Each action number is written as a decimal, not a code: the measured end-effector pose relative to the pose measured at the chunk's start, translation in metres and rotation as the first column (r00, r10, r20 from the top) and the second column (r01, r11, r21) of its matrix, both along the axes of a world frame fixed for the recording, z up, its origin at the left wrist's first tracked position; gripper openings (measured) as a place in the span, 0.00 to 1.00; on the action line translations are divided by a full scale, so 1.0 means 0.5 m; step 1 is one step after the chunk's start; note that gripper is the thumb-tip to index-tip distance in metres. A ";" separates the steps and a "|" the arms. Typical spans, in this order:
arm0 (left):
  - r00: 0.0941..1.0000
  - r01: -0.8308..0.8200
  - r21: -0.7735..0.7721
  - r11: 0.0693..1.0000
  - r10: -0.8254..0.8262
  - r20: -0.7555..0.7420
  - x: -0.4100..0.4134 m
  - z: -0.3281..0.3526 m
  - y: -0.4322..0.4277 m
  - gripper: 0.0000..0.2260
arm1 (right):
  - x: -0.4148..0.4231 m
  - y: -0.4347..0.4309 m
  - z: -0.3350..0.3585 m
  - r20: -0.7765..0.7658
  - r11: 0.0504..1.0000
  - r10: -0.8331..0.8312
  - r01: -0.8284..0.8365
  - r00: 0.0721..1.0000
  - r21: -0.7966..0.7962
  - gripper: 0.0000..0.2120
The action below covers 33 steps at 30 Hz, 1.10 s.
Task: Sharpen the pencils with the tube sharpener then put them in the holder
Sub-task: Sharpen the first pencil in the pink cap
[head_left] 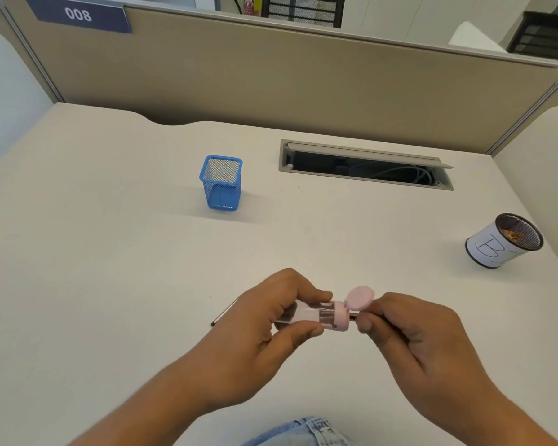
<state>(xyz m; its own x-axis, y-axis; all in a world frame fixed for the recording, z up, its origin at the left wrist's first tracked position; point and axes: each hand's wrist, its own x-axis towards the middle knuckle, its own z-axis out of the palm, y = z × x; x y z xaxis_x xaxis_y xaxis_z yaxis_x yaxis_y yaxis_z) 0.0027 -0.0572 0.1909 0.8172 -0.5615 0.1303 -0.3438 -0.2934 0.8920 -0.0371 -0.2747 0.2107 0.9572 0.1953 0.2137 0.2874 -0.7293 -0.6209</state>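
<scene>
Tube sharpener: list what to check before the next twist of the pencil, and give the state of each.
1. Grip: left hand holds tube sharpener: ok.
2. Access: pink lid flipped open: ok.
3. Feed: right hand pinches pencil, its end inside the sharpener's mouth: ok.
4. Tip sharp: cannot tell, hidden.
5. Destination: blue holder upright, apart from the hands: ok.
6. Next up: second pencil on the table: ok.

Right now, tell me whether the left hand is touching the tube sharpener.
Touching. The head view shows the left hand holding the tube sharpener, with the thumb and fingers curled round its clear body and no gap between them.
</scene>
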 end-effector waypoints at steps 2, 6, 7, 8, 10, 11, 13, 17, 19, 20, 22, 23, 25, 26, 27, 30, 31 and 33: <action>0.995 0.019 0.019 1.000 -0.021 0.092 0.001 0.002 -0.003 0.09 | -0.001 0.007 0.007 -0.261 0.974 -0.070 0.122 0.963 0.190 0.19; 0.992 0.022 0.038 0.999 -0.026 0.122 -0.002 -0.003 -0.007 0.09 | -0.002 0.000 0.012 -0.489 0.961 -0.031 0.160 0.872 0.225 0.27; 0.994 0.006 0.018 1.000 -0.008 0.109 -0.005 -0.004 -0.009 0.09 | -0.003 0.001 0.017 -0.449 0.968 -0.002 0.115 0.893 0.225 0.24; 0.995 -0.009 -0.001 1.000 0.009 0.095 -0.008 -0.005 -0.010 0.08 | -0.005 -0.001 0.020 -0.385 0.968 0.022 0.076 0.923 0.238 0.18; 0.999 -0.034 -0.031 0.999 0.035 0.041 -0.015 -0.008 -0.013 0.06 | -0.004 -0.012 0.020 -0.272 0.972 0.053 0.013 0.961 0.233 0.05; 0.999 -0.047 -0.045 0.998 0.047 -0.002 -0.017 -0.009 -0.014 0.06 | -0.002 -0.020 0.016 -0.164 0.991 0.056 -0.035 0.985 0.128 0.04; 0.995 -0.075 -0.071 0.995 0.070 -0.069 -0.021 -0.012 -0.015 0.07 | 0.009 -0.029 0.008 0.035 0.986 0.086 -0.080 0.996 -0.144 0.09; 0.997 -0.073 -0.055 0.996 0.072 -0.013 -0.017 -0.013 -0.013 0.08 | 0.008 -0.018 -0.008 0.098 0.981 0.092 -0.074 0.991 -0.180 0.13; 0.997 -0.059 -0.037 0.998 0.061 0.048 -0.013 -0.014 -0.012 0.09 | 0.005 -0.006 -0.004 -0.079 0.999 0.034 -0.033 0.996 0.013 0.14; 0.995 -0.049 -0.030 0.998 0.051 0.082 -0.012 -0.015 -0.012 0.10 | 0.005 -0.002 -0.003 -0.217 0.991 -0.001 0.029 0.976 0.127 0.16; 0.992 -0.019 -0.011 1.000 0.021 0.126 -0.012 -0.020 -0.013 0.09 | 0.008 0.000 0.003 -0.540 0.935 -0.032 0.216 0.841 0.280 0.21; 0.990 -0.002 0.007 1.000 0.001 0.138 -0.013 -0.022 -0.013 0.09 | 0.013 -0.001 0.007 -0.684 0.894 0.012 0.299 0.729 0.333 0.22; 0.987 0.026 0.037 0.999 -0.031 0.155 -0.012 -0.026 -0.015 0.08 | 0.018 -0.003 0.015 -0.787 0.853 0.102 0.353 0.609 0.384 0.21; 0.988 0.028 0.039 0.999 -0.033 0.153 -0.012 -0.026 -0.015 0.08 | 0.018 -0.005 0.015 -0.784 0.860 0.110 0.337 0.611 0.383 0.21; 0.989 0.019 0.028 0.999 -0.023 0.144 -0.011 -0.025 -0.016 0.08 | 0.016 -0.008 0.016 -0.752 0.881 0.102 0.292 0.652 0.373 0.21; 0.996 -0.057 -0.033 0.998 0.059 0.066 -0.011 -0.020 -0.021 0.06 | 0.013 -0.019 0.011 -0.435 0.970 0.035 0.075 0.900 0.232 0.05; 0.996 -0.082 -0.054 0.995 0.083 0.019 -0.012 -0.019 -0.022 0.06 | 0.014 -0.027 0.008 -0.268 0.990 0.035 0.002 0.963 0.138 0.02; 0.992 -0.110 -0.103 0.989 0.102 -0.079 -0.015 -0.018 -0.024 0.06 | 0.021 -0.037 0.005 -0.003 0.986 0.112 -0.111 0.994 -0.128 0.06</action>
<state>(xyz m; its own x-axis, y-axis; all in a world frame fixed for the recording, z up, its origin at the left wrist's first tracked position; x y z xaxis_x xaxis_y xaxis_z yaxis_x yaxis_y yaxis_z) -0.0047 -0.0694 0.1819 0.8810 -0.4570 0.1223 -0.2482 -0.2264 0.9419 -0.0264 -0.2932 0.2134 0.9270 0.3266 0.1842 0.3737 -0.7656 -0.5237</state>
